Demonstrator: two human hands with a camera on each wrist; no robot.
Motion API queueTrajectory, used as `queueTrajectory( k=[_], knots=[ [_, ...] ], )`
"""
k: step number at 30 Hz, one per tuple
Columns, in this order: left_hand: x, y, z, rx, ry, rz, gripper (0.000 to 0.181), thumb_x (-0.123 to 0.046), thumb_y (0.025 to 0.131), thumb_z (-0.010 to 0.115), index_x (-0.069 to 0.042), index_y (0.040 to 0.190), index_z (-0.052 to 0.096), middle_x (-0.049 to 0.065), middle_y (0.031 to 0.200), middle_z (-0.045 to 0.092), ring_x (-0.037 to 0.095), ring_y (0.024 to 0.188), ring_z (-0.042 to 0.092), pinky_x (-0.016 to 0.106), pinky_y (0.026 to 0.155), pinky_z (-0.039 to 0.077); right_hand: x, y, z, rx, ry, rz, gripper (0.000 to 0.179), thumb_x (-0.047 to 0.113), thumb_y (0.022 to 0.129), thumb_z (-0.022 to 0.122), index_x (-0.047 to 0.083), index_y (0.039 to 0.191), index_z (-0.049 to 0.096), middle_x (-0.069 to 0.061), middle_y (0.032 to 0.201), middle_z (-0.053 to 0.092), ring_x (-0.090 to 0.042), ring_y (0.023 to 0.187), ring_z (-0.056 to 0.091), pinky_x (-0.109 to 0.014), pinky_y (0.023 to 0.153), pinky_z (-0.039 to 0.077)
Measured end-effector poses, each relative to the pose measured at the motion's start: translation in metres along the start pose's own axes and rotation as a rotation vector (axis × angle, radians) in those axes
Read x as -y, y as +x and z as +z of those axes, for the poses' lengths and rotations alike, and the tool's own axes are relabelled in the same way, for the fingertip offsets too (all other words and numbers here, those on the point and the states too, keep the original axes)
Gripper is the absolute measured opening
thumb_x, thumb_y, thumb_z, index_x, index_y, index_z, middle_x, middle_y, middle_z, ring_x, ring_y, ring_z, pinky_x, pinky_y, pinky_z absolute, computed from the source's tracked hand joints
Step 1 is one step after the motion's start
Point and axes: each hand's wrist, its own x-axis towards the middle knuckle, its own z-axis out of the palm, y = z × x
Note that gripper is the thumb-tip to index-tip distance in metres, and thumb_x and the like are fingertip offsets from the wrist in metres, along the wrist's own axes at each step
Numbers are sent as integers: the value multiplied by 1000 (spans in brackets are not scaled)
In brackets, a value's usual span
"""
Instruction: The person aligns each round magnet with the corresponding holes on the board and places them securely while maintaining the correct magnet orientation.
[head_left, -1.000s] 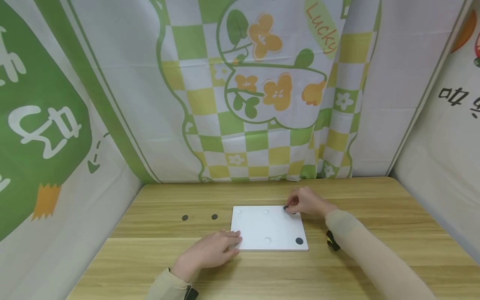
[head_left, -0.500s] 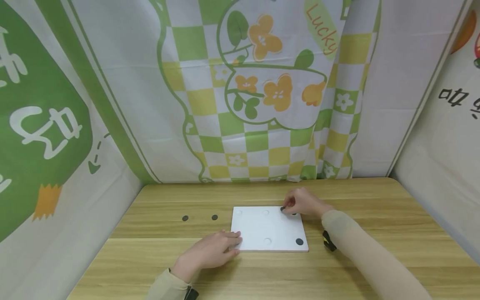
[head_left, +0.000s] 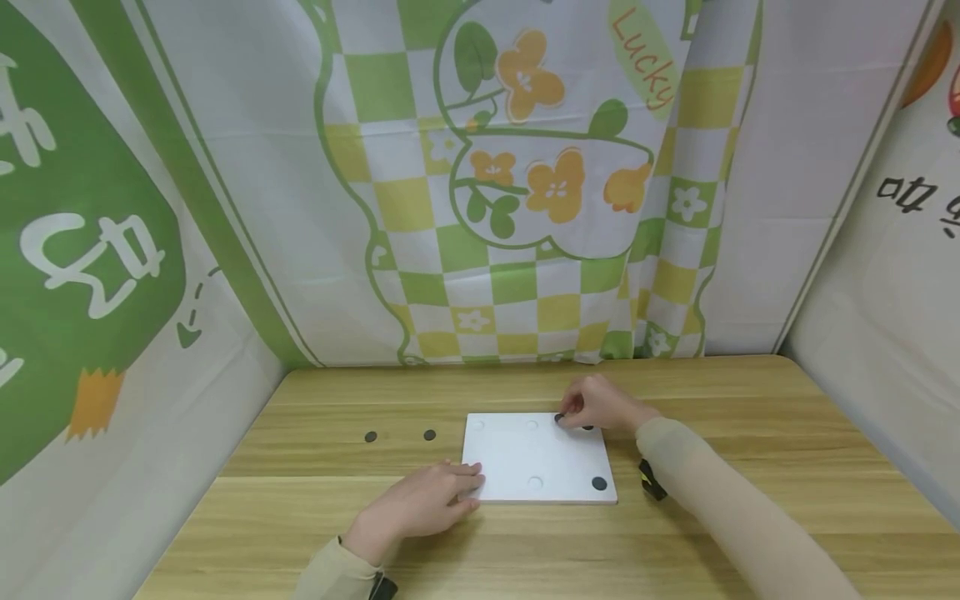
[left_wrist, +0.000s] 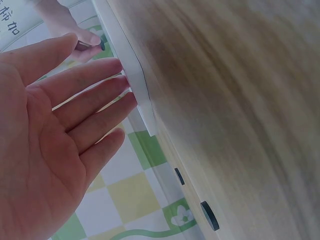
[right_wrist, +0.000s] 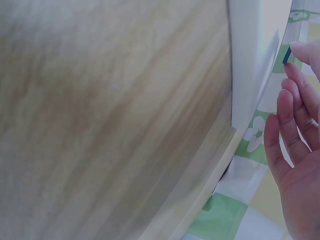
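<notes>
A white rectangular board (head_left: 510,454) with shallow round recesses lies on the wooden table. My left hand (head_left: 420,500) rests its straight fingertips on the board's left front corner; in the left wrist view the fingers (left_wrist: 100,92) are extended and touch its edge. Above the board's back edge, right of the middle, my right hand (head_left: 603,404) pinches a small dark disc (head_left: 559,418) between thumb and fingertips. In the right wrist view that disc (right_wrist: 287,55) shows edge-on. One dark disc (head_left: 599,483) sits at the front right corner, another (head_left: 588,427) at the back right, partly hidden by my right hand.
Two more dark discs, one farther left (head_left: 371,436) and one nearer the board (head_left: 429,434), lie on the table (head_left: 322,517). A patterned curtain (head_left: 517,292) hangs behind the table's back edge, with printed cloth walls at both sides.
The right hand has shifted a little to the left along the board's back edge, carrying the pinched disc. My left hand and the other discs stay where they were.
</notes>
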Motion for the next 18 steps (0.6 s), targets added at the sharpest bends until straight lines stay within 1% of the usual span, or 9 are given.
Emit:
queueTrajectory(
  k=[11,18],
  knots=[
    [0,0,-1,0,0,6,38,-28,97,53,-7,128,60,7,138,54,25,128,51,44,110,38,7,6,4,18,2,4,10,25,75,79,19,79,72,9,79,64,-3,70,57,-16,63,52],
    [-3,-1,-4,-10,-7,15,38,-26,96,54,-5,127,60,9,137,55,27,126,52,45,109,39,8,9,9,27,17,-5,10,24,75,79,20,80,71,9,79,64,-3,69,57,-17,60,53]
  ],
)
